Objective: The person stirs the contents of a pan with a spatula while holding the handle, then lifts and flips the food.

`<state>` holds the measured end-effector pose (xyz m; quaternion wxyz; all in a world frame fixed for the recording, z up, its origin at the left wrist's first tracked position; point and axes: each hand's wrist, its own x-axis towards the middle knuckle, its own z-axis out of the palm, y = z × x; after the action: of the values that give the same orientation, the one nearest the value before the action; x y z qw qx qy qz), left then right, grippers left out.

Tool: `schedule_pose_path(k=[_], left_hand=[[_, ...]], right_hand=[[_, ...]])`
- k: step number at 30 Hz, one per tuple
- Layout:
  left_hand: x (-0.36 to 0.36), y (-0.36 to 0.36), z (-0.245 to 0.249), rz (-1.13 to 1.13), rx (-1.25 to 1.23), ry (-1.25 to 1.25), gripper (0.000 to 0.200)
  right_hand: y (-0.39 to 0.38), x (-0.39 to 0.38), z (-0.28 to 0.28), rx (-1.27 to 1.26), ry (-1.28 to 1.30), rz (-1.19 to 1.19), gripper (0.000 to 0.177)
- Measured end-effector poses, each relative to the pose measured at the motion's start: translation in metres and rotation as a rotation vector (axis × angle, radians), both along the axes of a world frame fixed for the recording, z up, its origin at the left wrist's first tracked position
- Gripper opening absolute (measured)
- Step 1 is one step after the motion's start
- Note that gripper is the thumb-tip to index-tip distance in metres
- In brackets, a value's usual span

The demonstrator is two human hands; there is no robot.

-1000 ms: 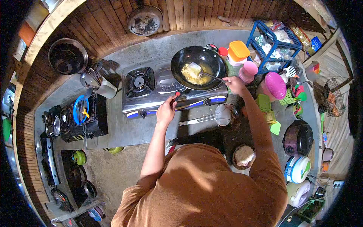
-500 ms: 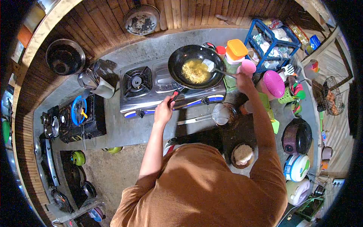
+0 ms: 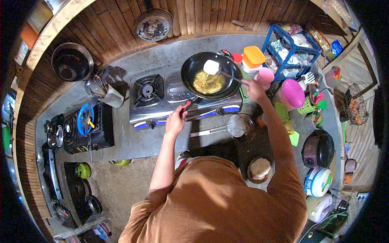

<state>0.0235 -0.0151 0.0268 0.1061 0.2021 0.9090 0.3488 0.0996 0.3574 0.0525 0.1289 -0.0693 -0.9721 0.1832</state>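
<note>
Grey counter (image 3: 121,137); slatted wooden wall (image 3: 198,16), two hung pans (image 3: 154,25). Steel stove (image 3: 172,91), one; wok (image 3: 192,73), one (yellowish food (image 3: 208,84) inside), over stove's right side, handle (image 3: 187,105) grasped by left hand (image 3: 176,121). Spatula (image 3: 211,67), one, gripped in right hand (image 3: 255,91).

I wear a loose brown shirt (image 3: 219,198), softly creased; its short sleeves (image 3: 287,180) leave my forearms (image 3: 161,166) and both hands (image 3: 175,122) bare.

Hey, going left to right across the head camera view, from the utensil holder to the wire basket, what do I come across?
Utensil holder, bare burner, left hand, wok, right hand, pink lid, wire basket.
</note>
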Motion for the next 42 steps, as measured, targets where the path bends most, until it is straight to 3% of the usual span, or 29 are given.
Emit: schedule_pose_path(k=[1, 3, 8, 11, 14, 16, 21, 23, 24, 25, 27, 31, 33, 35, 36, 37, 40, 42], left_hand=[[0.000, 0.000, -0.001, 0.000, 0.006, 0.014, 0.030], [0.000, -0.001, -0.003, 0.000, 0.011, 0.031, 0.030], [-0.002, 0.000, -0.005, 0.015, 0.035, 0.057, 0.028], [0.001, 0.001, 0.005, 0.037, -0.009, 0.034, 0.028], [-0.002, -0.001, 0.001, 0.009, -0.021, -0.005, 0.031], [-0.001, -0.002, 0.001, 0.018, -0.007, 0.011, 0.029], [-0.001, 0.000, 0.004, 0.021, -0.028, 0.024, 0.028], [-0.002, 0.000, 0.002, 0.022, -0.018, 0.024, 0.029], [-0.001, 0.000, 0.002, 0.020, -0.020, 0.023, 0.029], [-0.001, 0.000, 0.003, 0.026, -0.026, 0.017, 0.029], [-0.001, 0.001, 0.002, 0.022, -0.035, 0.012, 0.029], [0.006, -0.005, -0.002, 0.012, -0.023, -0.013, 0.031], [0.005, -0.006, 0.001, 0.022, -0.037, -0.039, 0.033], [0.005, -0.004, 0.002, 0.035, -0.036, -0.061, 0.033], [0.006, -0.004, 0.002, 0.028, -0.040, -0.061, 0.033], [0.006, -0.003, 0.003, 0.026, -0.043, -0.039, 0.033], [-0.001, 0.001, 0.004, 0.020, -0.040, 0.014, 0.032], [0.000, 0.002, 0.002, 0.009, -0.033, 0.038, 0.031]], right_hand=[[0.002, -0.002, 0.000, 0.000, 0.000, 0.001, 0.036], [0.009, -0.009, -0.001, 0.308, -0.066, -0.118, 0.039], [0.018, -0.022, -0.014, 0.370, -0.043, -0.107, 0.043], [0.013, -0.027, -0.014, 0.146, -0.223, -0.021, 0.038], [0.022, -0.038, -0.040, -0.059, -0.014, 0.150, 0.031], [0.021, -0.040, -0.038, -0.359, -0.233, 0.134, 0.027], [0.020, -0.021, -0.021, -0.446, -0.160, 0.199, 0.032], [0.004, -0.008, 0.017, -0.209, -0.134, 0.074, 0.032], [0.027, -0.014, -0.019, -0.114, 0.028, 0.128, 0.034], [0.033, -0.013, -0.025, -0.115, 0.029, 0.123, 0.034], [0.039, -0.008, -0.029, 0.119, -0.020, -0.004, 0.040], [0.020, 0.008, -0.031, 0.405, -0.068, -0.179, 0.033], [0.008, 0.010, -0.030, 0.343, -0.004, -0.159, 0.023], [-0.001, 0.012, -0.033, 0.308, -0.190, -0.113, 0.017], [-0.011, 0.013, -0.033, 0.170, -0.088, -0.102, 0.015], [-0.020, 0.013, -0.029, 0.166, -0.088, -0.105, 0.015], [-0.039, 0.009, -0.015, -0.194, -0.063, -0.033, 0.023], [-0.051, 0.006, -0.023, -0.244, -0.059, -0.041, 0.023]])
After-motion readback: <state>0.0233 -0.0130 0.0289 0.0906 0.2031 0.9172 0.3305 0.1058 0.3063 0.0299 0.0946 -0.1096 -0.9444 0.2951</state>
